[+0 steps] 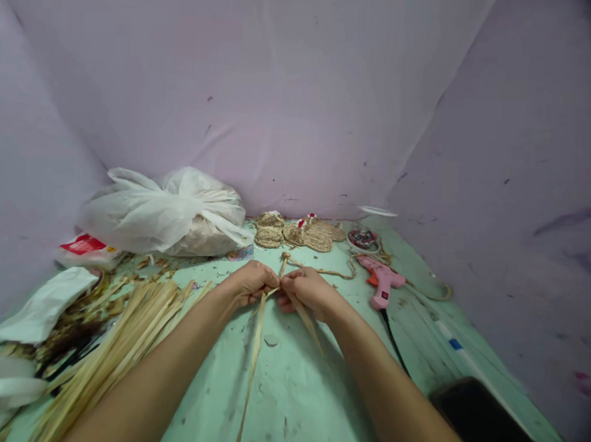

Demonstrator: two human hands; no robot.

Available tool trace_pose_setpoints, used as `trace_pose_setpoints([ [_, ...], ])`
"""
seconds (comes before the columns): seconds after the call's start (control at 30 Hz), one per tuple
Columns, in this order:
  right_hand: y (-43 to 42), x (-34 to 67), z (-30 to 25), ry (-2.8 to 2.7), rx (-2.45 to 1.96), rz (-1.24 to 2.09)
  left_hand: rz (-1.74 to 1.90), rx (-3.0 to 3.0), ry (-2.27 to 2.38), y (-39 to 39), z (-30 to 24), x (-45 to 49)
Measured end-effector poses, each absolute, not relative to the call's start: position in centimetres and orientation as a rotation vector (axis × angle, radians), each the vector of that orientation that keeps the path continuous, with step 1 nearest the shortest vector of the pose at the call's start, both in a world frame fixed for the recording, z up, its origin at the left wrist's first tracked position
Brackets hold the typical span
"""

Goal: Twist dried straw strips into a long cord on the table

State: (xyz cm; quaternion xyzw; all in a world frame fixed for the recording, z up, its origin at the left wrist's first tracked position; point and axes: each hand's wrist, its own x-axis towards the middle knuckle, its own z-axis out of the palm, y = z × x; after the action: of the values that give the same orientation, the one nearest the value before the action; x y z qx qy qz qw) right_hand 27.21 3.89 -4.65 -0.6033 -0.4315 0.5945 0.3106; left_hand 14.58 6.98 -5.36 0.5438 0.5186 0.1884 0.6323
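My left hand (249, 281) and right hand (306, 290), fingers pinched tight on the strips (257, 339) just left of the glue gun (382, 279). Only a short braid (322, 271) done beyond them, I'd say; long loose ends left to plait.

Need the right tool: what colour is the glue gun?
Pink glue gun, seen in the head view.

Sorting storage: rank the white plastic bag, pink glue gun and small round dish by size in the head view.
1. white plastic bag
2. pink glue gun
3. small round dish, farther back, so less sure
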Motion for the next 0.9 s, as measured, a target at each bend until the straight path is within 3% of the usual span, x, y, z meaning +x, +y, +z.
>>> trace_pose_setpoints([
  [0.43, 4.3, 27.8, -7.4, -1.249, -1.561, 1.294, 0.216, 1.380, 1.263, 7.1, -4.2, 14.3],
  [0.9, 4.4, 27.8, -8.0, -1.229, -1.518, 1.261, 0.246, 1.258, 1.419, 6.7, -4.2, 15.3],
])
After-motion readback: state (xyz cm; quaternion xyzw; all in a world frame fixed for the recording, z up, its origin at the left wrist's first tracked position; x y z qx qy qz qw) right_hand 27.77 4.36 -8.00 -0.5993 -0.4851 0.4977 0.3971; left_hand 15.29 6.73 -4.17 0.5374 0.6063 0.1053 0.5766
